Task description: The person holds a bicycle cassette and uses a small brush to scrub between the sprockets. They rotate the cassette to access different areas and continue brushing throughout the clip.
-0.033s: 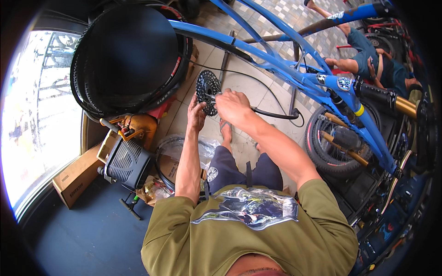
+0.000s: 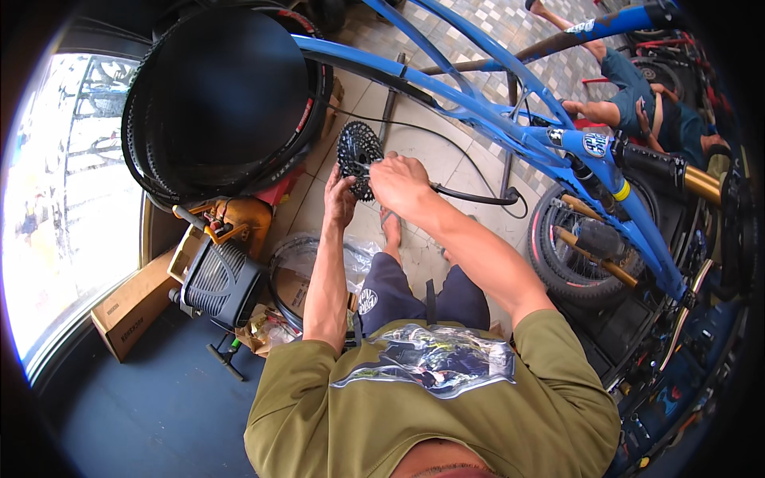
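A black bicycle cassette (image 2: 358, 151) with toothed sprockets is held up on edge in front of me. My left hand (image 2: 339, 196) grips its lower left rim, fingers bent around the teeth. At the hub on the cassette's right face is my right hand (image 2: 398, 183), its fingers closed. A small bit of shiny metal shows by the fingertips, but what they hold is mostly hidden.
A blue bicycle frame (image 2: 494, 119) spans the upper right, with a black cable (image 2: 454, 137) looping below it. Black tyres (image 2: 319, 103) stand upper left, near an orange-and-grey machine (image 2: 223, 275) and a cardboard box (image 2: 135, 307). Another person (image 2: 629, 88) sits far right.
My right hand has shifted very slightly at the cassette's hub, its fingers still closed. My left hand and the cassette stay nearly in place.
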The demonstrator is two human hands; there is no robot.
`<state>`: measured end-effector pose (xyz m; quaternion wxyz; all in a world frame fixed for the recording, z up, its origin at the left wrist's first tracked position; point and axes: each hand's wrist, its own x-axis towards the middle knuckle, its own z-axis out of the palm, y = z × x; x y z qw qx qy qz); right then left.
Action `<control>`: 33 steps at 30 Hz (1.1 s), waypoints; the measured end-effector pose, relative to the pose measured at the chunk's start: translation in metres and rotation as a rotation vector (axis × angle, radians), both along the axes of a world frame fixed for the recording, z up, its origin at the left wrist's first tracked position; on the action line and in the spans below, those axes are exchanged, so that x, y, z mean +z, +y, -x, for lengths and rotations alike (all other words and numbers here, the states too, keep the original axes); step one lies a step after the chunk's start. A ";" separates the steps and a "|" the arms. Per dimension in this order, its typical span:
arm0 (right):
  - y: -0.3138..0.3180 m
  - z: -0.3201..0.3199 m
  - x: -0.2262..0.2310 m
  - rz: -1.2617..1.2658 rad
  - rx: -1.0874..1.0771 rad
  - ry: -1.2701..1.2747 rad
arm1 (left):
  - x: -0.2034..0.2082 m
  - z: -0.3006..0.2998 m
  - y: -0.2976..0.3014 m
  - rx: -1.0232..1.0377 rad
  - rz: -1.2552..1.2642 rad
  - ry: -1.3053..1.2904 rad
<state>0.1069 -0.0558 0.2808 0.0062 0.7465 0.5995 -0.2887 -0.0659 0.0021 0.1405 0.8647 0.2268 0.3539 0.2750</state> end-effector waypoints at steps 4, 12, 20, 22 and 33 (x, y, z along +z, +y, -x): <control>0.005 0.003 0.001 -0.019 0.022 -0.018 | 0.011 -0.008 -0.003 0.023 0.048 -0.041; -0.005 0.000 -0.009 0.052 -0.005 0.045 | -0.025 0.007 0.004 0.156 0.268 0.015; -0.006 -0.010 -0.037 0.030 -0.165 -0.034 | -0.007 -0.001 0.003 0.178 0.293 0.015; -0.002 -0.011 -0.037 0.150 -0.226 0.083 | -0.010 0.000 0.002 0.176 0.287 0.026; 0.005 -0.017 -0.028 0.210 -0.139 0.080 | -0.016 -0.004 -0.005 0.055 0.031 0.072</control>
